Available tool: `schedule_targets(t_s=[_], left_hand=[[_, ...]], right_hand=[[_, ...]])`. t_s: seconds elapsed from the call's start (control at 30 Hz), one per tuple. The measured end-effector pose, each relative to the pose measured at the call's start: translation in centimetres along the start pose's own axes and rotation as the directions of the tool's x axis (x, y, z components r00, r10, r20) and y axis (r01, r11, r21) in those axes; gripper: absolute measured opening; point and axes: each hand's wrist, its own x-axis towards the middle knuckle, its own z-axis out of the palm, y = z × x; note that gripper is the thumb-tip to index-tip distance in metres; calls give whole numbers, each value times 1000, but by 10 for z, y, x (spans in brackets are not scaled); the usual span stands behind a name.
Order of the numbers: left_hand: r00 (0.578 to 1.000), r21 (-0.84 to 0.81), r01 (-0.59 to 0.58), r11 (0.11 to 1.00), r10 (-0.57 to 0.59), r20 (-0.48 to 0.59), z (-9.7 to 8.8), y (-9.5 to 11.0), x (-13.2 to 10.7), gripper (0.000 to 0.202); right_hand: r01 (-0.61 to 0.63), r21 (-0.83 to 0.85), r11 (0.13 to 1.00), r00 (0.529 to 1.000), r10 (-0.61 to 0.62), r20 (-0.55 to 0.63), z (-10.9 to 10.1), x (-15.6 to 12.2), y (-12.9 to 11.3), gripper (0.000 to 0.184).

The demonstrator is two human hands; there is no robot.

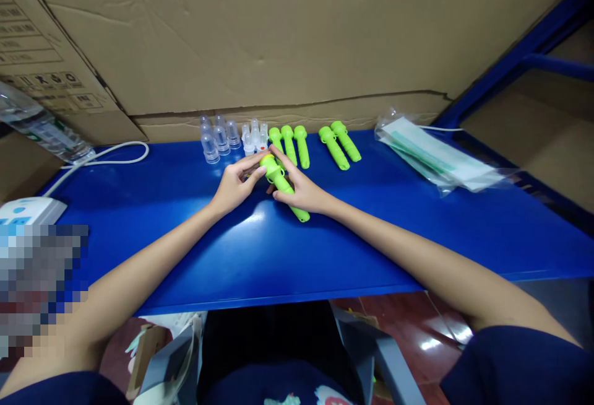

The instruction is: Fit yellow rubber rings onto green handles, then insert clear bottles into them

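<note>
A lime-green toy flashlight [275,176] is held between my hands above the blue table [352,238], its tail pointing down to the right. My left hand [234,186] pinches the head end, where an orange-yellow part shows at the rim. Around the body closes my right hand [307,192], thumb on the near side and fingertips reaching the head. Just behind my hands lie three green flashlights [301,146], partly covered by my fingers. Two more green flashlights [334,148] rest to their right. Small clear plastic pieces [254,135] stand behind my left fingers.
Several larger clear plastic caps [221,139] stand at the back left. A plastic-wrapped white and green packet [431,152] lies at right. Left are a water bottle [46,126], a white cable [116,145] and a power strip [34,210]. Cardboard [260,39] walls the back.
</note>
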Motion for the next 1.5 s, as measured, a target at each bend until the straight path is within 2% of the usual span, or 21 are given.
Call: schedule_targets(t_s=[0.13, 0.23, 0.37, 0.67, 0.87, 1.1, 1.17, 1.37, 1.5], left_hand=[[999, 79, -30, 996, 27, 40, 0, 0, 3, 52], [999, 72, 12, 997, -16, 47, 1, -3, 2, 56], [998, 27, 68, 997, -68, -2, 3, -4, 0, 59], [997, 77, 33, 996, -27, -74, 0, -2, 0, 43], [994, 127, 8, 992, 7, -113, 0, -1, 1, 35], [983, 207, 40, 978, -1, -185, 1, -2, -1, 28], [984, 208, 39, 977, -1, -179, 2, 0, -1, 28], [991, 153, 85, 985, -67, -115, -2, 4, 0, 33], [988, 72, 107, 992, -98, -119, -4, 1, 1, 32]], right_hand=[[-2, 87, 996, 1000, 1, 13, 3, 1, 2, 95], [-3, 76, 997, 1000, 4, -7, 5, 1, 2, 92], [-11, 115, 993, 999, 16, -44, 6, 0, 2, 90], [11, 326, 945, 993, 29, -117, 6, 0, 11, 86], [24, 348, 937, 988, 32, -154, 5, 0, 10, 83], [-22, 377, 926, 985, 85, -150, 4, -1, 7, 82], [-43, 405, 913, 985, 107, -136, 2, 0, 9, 83], [-186, 497, 847, 979, 202, 21, -4, 1, 9, 88], [-184, 506, 843, 981, 193, 35, -4, 1, 4, 93]])
